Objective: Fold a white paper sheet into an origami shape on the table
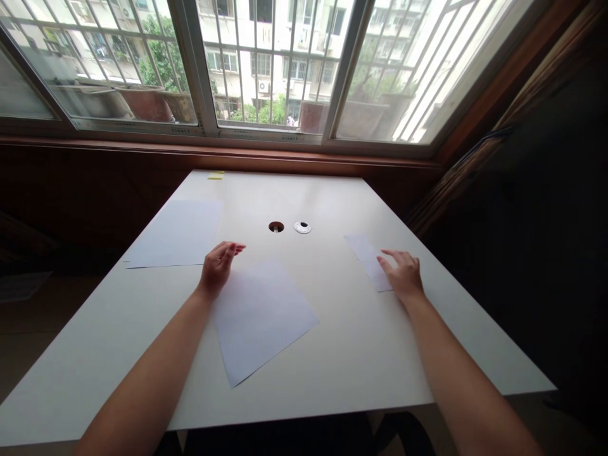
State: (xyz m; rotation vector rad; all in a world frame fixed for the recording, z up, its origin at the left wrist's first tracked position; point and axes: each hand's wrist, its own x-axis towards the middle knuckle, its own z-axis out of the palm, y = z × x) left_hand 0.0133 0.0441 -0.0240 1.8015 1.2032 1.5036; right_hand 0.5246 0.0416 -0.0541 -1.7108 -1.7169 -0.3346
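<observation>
A white sheet of paper (pixel 261 316) lies skewed on the white table (pixel 332 354) in front of me. My left hand (pixel 218 263) hovers at the sheet's far left corner, fingers loosely curved and apart, holding nothing. My right hand (pixel 403 272) rests flat on the near end of a small folded piece of white paper (pixel 365 253) at the right, fingers stretched out over it.
A stack of white sheets (pixel 175 233) lies at the table's left. A cable hole (pixel 276 227) and its round cap (pixel 303 227) sit mid-table. Yellow sticky notes (pixel 215 175) lie at the far edge, under the barred window (pixel 266 69). A dark curtain (pixel 532 164) hangs on the right.
</observation>
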